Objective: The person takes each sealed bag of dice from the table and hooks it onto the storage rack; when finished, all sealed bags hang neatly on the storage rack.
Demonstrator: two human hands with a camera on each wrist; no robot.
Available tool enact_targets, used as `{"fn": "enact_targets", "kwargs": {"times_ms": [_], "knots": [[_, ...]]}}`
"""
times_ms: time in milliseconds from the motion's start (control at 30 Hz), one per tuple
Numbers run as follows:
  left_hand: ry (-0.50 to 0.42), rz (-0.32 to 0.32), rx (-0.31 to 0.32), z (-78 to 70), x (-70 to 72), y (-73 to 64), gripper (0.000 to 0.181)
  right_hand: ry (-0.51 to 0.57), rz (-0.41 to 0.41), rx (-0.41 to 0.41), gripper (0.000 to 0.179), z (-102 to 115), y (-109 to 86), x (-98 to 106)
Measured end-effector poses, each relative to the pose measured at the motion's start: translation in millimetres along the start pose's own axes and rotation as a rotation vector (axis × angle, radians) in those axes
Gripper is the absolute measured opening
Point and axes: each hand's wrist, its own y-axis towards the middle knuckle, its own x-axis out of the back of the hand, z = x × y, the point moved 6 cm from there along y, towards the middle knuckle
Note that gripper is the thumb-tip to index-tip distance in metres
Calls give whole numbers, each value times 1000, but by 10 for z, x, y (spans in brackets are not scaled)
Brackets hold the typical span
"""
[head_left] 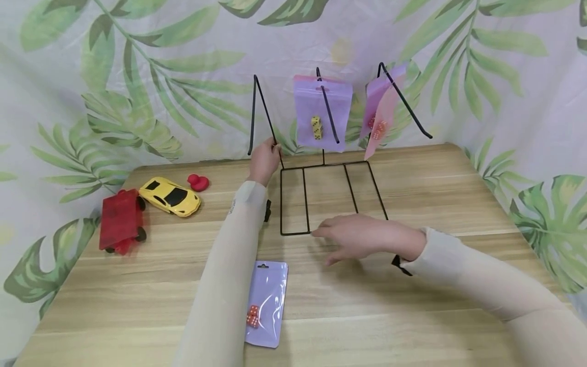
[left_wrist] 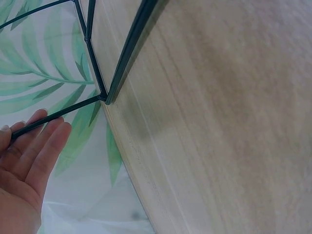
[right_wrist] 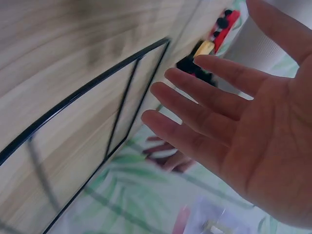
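A black wire rack [head_left: 281, 204] with three hooked arms stands at the back of the table. My left hand [head_left: 265, 162] pinches its left upright; in the left wrist view the thumb and fingers [left_wrist: 48, 146] meet the thin rod. Over the front of the rack's base, my right hand [head_left: 355, 235] is spread and holds nothing; its palm [right_wrist: 265, 141] shows in the right wrist view. From the middle hook hangs a purple pouch [head_left: 304, 107] with yellow dice. A purple pouch and a pink pouch [head_left: 390, 102] with red dice hang on the right hook.
A purple pouch [head_left: 270, 290] with red dice lies on the table beside my left forearm, partly hidden by it. At the left are a yellow toy car [head_left: 170, 196], a red toy vehicle [head_left: 120, 219] and a small red toy [head_left: 198, 182]. A leaf-patterned curtain [head_left: 183, 102] hangs behind.
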Motion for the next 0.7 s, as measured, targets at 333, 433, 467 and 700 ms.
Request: {"fn": "enact_targets", "kwargs": {"times_ms": [333,433,467,700], "knots": [[11,-21,-16,-15,4,27,29,-96,99,48,78,576,612,-184],[19,-20,-18,-26,9,31,30,-153,74,22,74,685,781,-254],[23,-20,-18,-27,10,32,30,-190,57,11,74,711,830,-274],[9,-5,1,-19,4,11,29,-353,-18,-51,54,807,1030,-399]]}}
